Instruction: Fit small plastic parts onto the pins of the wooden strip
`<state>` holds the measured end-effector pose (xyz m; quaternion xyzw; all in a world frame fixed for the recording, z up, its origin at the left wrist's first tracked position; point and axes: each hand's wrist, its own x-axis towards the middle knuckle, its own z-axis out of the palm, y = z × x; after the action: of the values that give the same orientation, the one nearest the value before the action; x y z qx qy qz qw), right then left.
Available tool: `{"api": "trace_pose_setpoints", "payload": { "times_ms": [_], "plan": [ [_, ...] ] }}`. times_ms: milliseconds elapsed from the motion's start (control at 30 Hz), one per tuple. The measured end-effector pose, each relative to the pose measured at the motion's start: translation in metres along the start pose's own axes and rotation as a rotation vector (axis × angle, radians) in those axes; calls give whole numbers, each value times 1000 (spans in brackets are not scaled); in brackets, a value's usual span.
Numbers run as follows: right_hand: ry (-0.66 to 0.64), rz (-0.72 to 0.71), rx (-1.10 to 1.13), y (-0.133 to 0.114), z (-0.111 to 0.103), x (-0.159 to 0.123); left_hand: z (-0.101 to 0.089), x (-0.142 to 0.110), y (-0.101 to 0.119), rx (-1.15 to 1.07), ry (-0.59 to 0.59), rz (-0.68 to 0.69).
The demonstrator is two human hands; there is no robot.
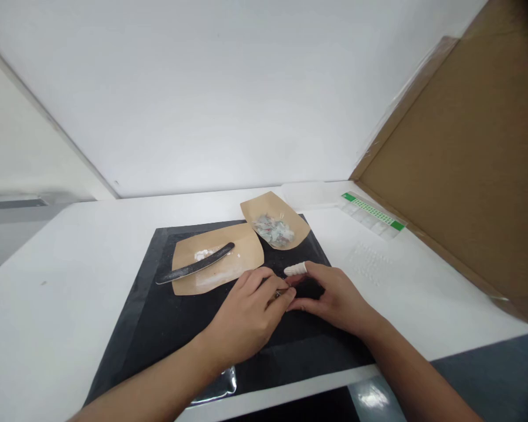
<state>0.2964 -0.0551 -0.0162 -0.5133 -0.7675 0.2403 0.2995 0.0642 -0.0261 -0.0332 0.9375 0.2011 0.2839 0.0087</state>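
Here, 2 bare hands meet over the black mat (158, 334); the left hand (255, 313) comes from the near left, its thumb and fingers closed in a narrow pinch on a small shiny thing (278, 294), mostly hidden by the fingers; the right hand (343, 299) curves in from the other side, thumb and forefinger bent and set apart, tips close to the left fingertips; whether it also grips the small thing, I cannot tell. The small thing is between the 2 hands, over the mat's right half; a white finger cover (295, 269) sits on 1 right fingertip.

Beyond the left hand lies a brown paper tray (242, 253), with a dark curved nail file (196, 268) slanting across it and sticking out past its left edge; white bits (202, 254) lie beside the file, on the tray; a 2nd paper tray (261, 205), farther back and to the right, holds a heap of clear scraps (275, 231).

To the right, on the white table (61, 293), are a clear packet with a green label (372, 212) and, nearer, rows of small clear dots (369, 264); a cardboard panel (466, 152) stands tilted at the far right; a clear plastic sleeve (220, 384) lies at the mat's near edge, partly behind the left forearm.
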Motion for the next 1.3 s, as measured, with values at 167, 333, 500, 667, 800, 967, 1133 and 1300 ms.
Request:
{"api": "trace_pose_setpoints", "payload": {
  "times_ms": [167,333,500,667,800,967,1133,1300],
  "plan": [
    [-16,-5,94,1,1,1,6,0,-2,18,10,11],
    [-59,-20,123,0,-2,0,9,-1,-1,33,19,23],
    [22,-77,32,3,-7,-5,10,1,4,77,43,75],
    [54,-111,-105,5,-11,-8,7,7,10,129,96,101],
    [37,-117,-114,4,-11,-8,8,11,11,161,89,117],
    [38,-111,-99,4,-11,-8,12,13,11,146,106,92],
    [19,-109,-104,3,-11,-8,10,14,14,159,116,96],
    [13,-111,-100,3,-11,-9,11,11,17,148,104,96]
  ]
}}
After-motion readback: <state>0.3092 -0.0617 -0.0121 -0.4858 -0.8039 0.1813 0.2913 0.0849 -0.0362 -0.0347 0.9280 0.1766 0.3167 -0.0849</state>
